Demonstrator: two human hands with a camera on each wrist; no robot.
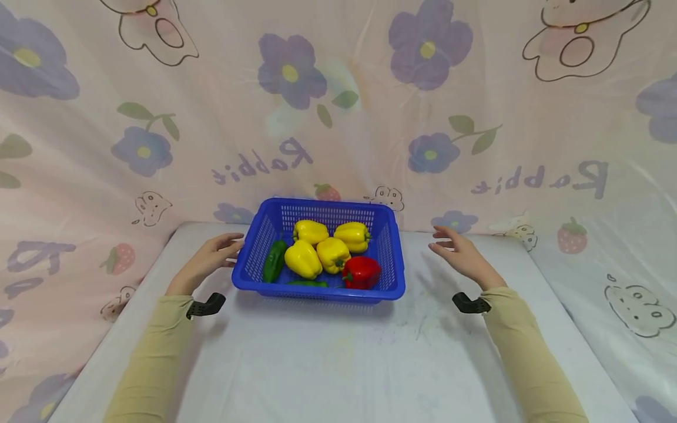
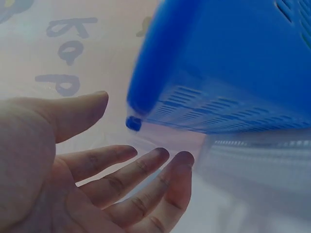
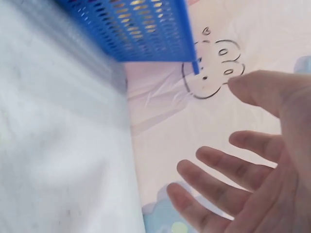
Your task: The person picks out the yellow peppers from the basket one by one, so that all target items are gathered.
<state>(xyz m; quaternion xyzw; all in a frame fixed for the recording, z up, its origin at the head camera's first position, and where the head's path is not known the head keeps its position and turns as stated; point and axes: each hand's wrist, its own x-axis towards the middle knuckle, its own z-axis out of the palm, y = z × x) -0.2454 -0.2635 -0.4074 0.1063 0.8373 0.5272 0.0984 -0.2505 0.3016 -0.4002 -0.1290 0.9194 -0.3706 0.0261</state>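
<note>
A blue plastic basket (image 1: 317, 290) holds several yellow bell peppers (image 1: 303, 259), a red bell pepper (image 1: 362, 272) and a long dark green vegetable (image 1: 274, 262). A second green piece (image 1: 308, 284) is mostly hidden behind the basket's front rim. My left hand (image 1: 210, 257) is at the basket's left side, its fingertips close to the rim. In the left wrist view its thumb and fingers are spread below the basket wall (image 2: 233, 68). To the right of the basket, my right hand (image 1: 459, 254) hovers apart from it, fingers loosely extended and holding nothing.
The basket is toward the back of a white-covered table (image 1: 317, 364). Behind and at both sides hangs a pale curtain (image 1: 359, 141) printed with flowers, rabbits and strawberries. A black wrist mount (image 1: 208, 305) is on the left wrist, and another mount (image 1: 471, 304) on the right.
</note>
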